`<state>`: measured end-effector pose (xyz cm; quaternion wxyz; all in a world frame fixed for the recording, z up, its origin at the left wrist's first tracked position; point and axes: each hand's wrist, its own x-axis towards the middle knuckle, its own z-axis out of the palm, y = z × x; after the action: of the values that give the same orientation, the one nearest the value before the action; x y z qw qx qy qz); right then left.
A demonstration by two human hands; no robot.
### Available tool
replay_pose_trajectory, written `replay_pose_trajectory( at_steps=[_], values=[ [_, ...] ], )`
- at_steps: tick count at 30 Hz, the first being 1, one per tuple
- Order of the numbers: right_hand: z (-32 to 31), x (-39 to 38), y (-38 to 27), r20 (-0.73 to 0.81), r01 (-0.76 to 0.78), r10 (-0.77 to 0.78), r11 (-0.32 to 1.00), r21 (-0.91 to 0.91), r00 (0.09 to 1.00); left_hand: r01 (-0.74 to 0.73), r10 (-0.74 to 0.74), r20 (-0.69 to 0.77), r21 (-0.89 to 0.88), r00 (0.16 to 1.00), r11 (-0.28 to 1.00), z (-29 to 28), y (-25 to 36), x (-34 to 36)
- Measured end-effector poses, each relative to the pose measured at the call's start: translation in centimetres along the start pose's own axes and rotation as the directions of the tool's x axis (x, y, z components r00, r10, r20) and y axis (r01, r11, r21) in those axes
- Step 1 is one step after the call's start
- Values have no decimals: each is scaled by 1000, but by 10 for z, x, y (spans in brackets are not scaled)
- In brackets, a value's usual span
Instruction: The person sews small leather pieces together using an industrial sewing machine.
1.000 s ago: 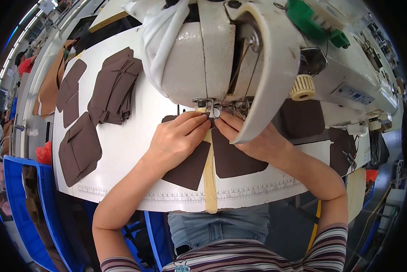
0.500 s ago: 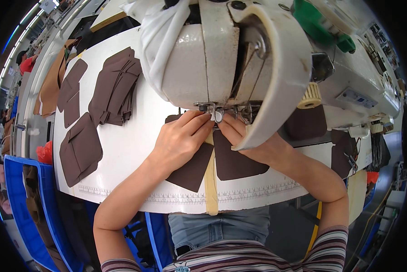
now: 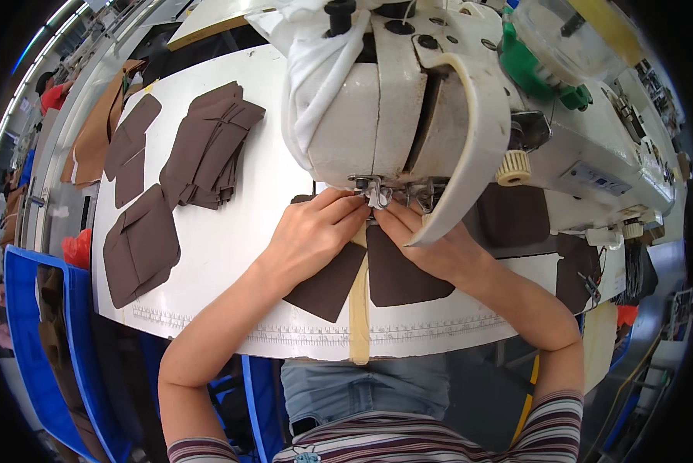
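A dark brown panel (image 3: 327,287) lies under my left hand (image 3: 316,231), whose fingers are pressed together on its upper part beside the presser foot (image 3: 379,196). My right hand (image 3: 437,245) is closed on a second brown panel (image 3: 408,279), with its fingertips at the foot's other side. Both panels fan out below the foot of a white sewing machine (image 3: 397,116). A strip of yellowish tape (image 3: 359,309) runs between them. The needle point and the panels' upper edges are hidden by my fingers and the machine. A curved white guard (image 3: 478,139) covers part of my right hand.
Stacked brown pieces (image 3: 207,150) lie at the table's left, with more brown pieces (image 3: 140,245) nearer. A printed ruler scale (image 3: 285,333) follows the front edge. Blue bins (image 3: 76,309) stand at the left. Scissor-like snips (image 3: 590,287) rest at the right.
The whole view has shifted slightly, with the machine appearing further right. My hands stay at the presser foot on the same brown panels, which look little changed.
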<state>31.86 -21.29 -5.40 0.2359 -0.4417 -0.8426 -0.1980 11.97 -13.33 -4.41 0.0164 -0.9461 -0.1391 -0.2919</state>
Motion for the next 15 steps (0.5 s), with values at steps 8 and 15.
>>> replay_pose_trajectory(
  at_steps=[8,15],
  values=[
    [-6,-2,1,75,19,-20,1000,12,997,28,-26,20,-57,999,998,-9,2,4],
    [-11,-1,5,-19,-29,32,986,166,999,225,-225,27,-247,974,943,-11,1,2]
  ],
)
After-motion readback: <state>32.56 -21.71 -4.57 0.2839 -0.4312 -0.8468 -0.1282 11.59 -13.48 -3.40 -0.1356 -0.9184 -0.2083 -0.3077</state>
